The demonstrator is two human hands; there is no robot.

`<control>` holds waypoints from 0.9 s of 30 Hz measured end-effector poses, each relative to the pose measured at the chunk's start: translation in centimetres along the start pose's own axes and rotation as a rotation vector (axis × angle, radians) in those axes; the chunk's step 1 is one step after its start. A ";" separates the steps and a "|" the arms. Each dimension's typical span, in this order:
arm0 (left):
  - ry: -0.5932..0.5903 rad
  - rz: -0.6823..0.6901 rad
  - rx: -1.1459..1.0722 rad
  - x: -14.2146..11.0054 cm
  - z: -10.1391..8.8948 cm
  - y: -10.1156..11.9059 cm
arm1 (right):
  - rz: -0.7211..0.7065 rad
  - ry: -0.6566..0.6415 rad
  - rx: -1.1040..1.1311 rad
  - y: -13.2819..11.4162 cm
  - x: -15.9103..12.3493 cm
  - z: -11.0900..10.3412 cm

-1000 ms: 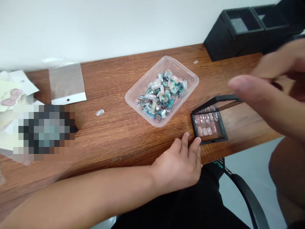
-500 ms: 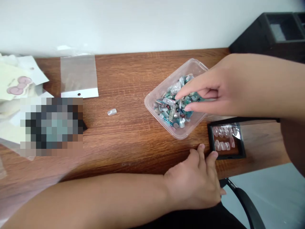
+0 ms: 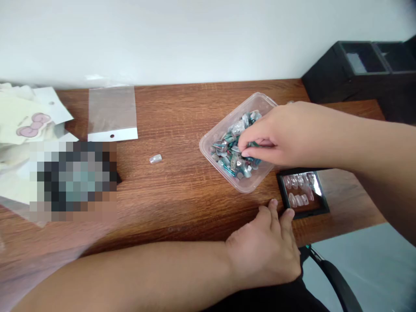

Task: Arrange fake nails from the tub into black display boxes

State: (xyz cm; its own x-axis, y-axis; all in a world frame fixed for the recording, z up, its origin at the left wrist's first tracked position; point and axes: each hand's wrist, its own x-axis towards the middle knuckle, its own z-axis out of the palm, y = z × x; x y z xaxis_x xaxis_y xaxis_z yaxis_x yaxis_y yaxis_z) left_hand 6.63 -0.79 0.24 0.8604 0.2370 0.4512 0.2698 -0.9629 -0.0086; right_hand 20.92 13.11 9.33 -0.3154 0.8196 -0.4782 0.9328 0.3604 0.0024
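Observation:
A clear plastic tub (image 3: 208,145) on the wooden desk holds several teal, grey and clear false nails (image 3: 227,149). My right hand (image 3: 279,132) reaches into the tub, thumb and fingers pinched together among the nails; what they grip is too small to make out. My left hand (image 3: 268,249) rests at the desk's front edge, fingers loosely curled, fingertips touching the corner of a small black open case (image 3: 303,193) with pink nails laid in rows. Nothing shows in the left hand.
A single loose nail (image 3: 155,158) lies mid-desk. A clear plastic sleeve (image 3: 112,112) and paper cards (image 3: 29,117) lie at the left. Black open boxes (image 3: 357,69) stand at the back right. A chair arm (image 3: 334,277) sits below the desk edge.
My right hand came down from the blurred right foreground into the tub and closed its fingers into a pinch. The view shifted, moving things rightwards. My left hand kept its place by the case.

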 end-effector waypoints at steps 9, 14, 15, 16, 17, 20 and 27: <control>-0.012 0.014 0.025 0.0 0.0 0.0 | -0.061 -0.003 -0.069 0.2 -0.3 0.2; -0.003 0.019 0.039 -0.1 0.1 0.1 | -0.044 -0.054 -0.019 -0.2 0.0 0.2; -0.001 0.021 0.045 -0.1 0.1 0.2 | -0.030 -0.044 -0.007 -0.2 -0.1 0.2; 0.002 0.024 0.049 -0.1 0.1 0.2 | -0.020 -0.028 0.001 -0.1 -0.1 0.2; 0.002 0.024 0.054 0.0 0.1 0.2 | -0.019 -0.012 0.007 0.1 -0.2 0.2; 0.002 0.022 0.062 0.0 0.1 0.2 | -0.032 0.012 0.022 0.5 -0.3 0.1; 0.009 0.019 0.058 0.0 0.0 0.1 | -0.113 0.055 0.072 0.6 -0.4 0.7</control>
State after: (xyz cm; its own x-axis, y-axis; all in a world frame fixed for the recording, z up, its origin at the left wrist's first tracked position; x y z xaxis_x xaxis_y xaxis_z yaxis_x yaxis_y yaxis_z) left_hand 6.68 -0.93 0.29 0.8618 0.2170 0.4584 0.2780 -0.9581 -0.0691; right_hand 21.67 12.73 8.92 -0.4266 0.7995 -0.4229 0.9002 0.4207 -0.1127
